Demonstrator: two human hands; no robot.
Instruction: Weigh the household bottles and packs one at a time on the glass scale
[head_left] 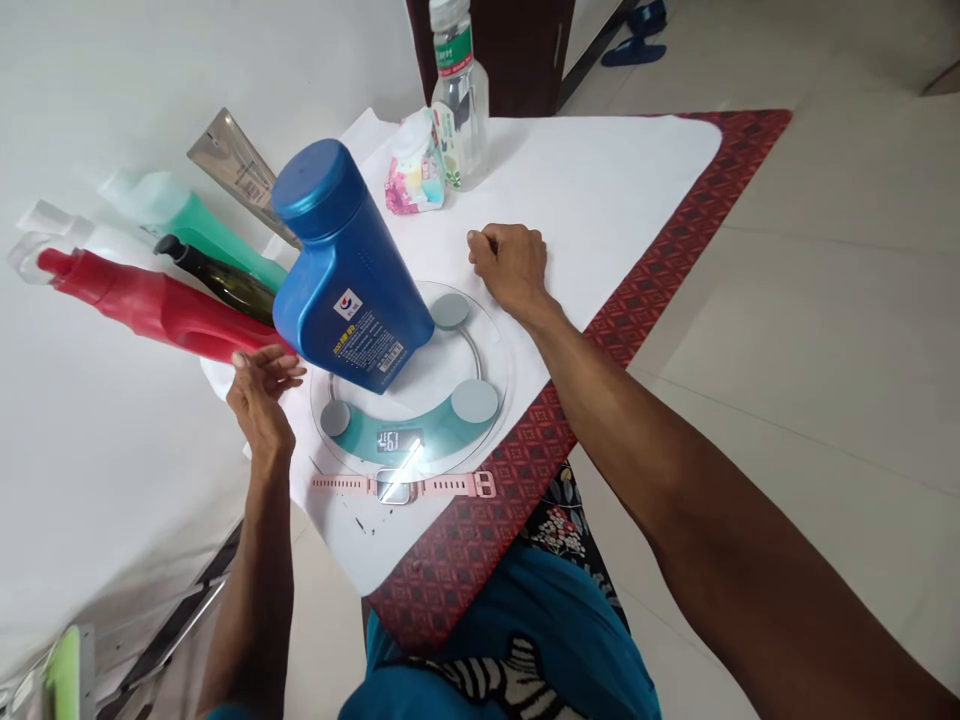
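Note:
A big blue jug with a blue cap stands on a round glass scale, whose display is lit. My left hand hovers just left of the jug's base with its fingers spread, holding nothing. My right hand rests on the white sheet beyond the scale's far rim, curled into a loose fist with nothing seen in it. A pink wristwatch lies flat in front of the scale.
At the left stand a red bottle, a dark glass bottle and a green one. A clear water bottle and a tissue pack are at the back. A red patterned cloth edges the table.

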